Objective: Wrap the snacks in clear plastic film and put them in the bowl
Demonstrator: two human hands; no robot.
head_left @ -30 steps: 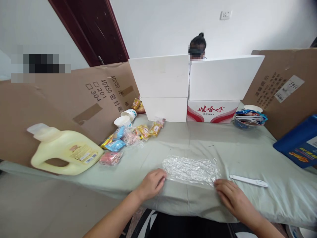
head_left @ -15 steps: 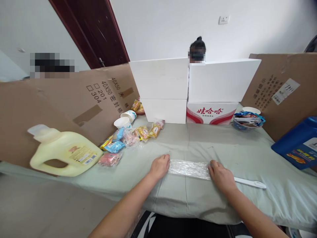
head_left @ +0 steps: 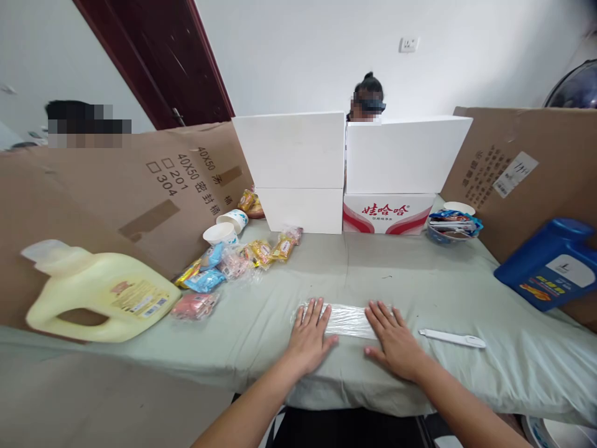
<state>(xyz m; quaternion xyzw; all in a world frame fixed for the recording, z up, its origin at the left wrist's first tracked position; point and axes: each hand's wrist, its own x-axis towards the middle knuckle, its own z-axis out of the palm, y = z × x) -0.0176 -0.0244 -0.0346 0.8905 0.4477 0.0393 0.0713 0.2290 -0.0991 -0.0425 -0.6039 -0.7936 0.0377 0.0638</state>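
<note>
The table (head_left: 420,280), draped in a pale green cloth, runs wide ahead of both hands, walled in by brown cardboard sheets (head_left: 116,186) far to the left and right of them. Straight beyond the hands stand stacked white foam boxes (head_left: 289,149) and a red-and-white carton (head_left: 388,213); a person's head shows just over the boxes. Well left of the left hand lies a yellow detergent jug (head_left: 100,298) on its side, and far right of the right hand sits a blue jug (head_left: 550,264), tilted against the cardboard. Ahead and left of the left hand is a scatter of snack packets (head_left: 233,264) with two paper cups (head_left: 226,227) behind them. Ahead and right of the right hand a bowl (head_left: 452,227) holds more wrappers.

The folded strip of clear plastic wrap (head_left: 347,318) lies flat on the table near its front edge, directly under both hands. The left hand (head_left: 310,339) is flat, fingers spread, pressing the strip's left end; the right hand (head_left: 396,339) is likewise flat and spread on its right end. Neither grip is curled around anything. Just right of the right hand, apart from it, lies a slim white tool (head_left: 452,338).
</note>
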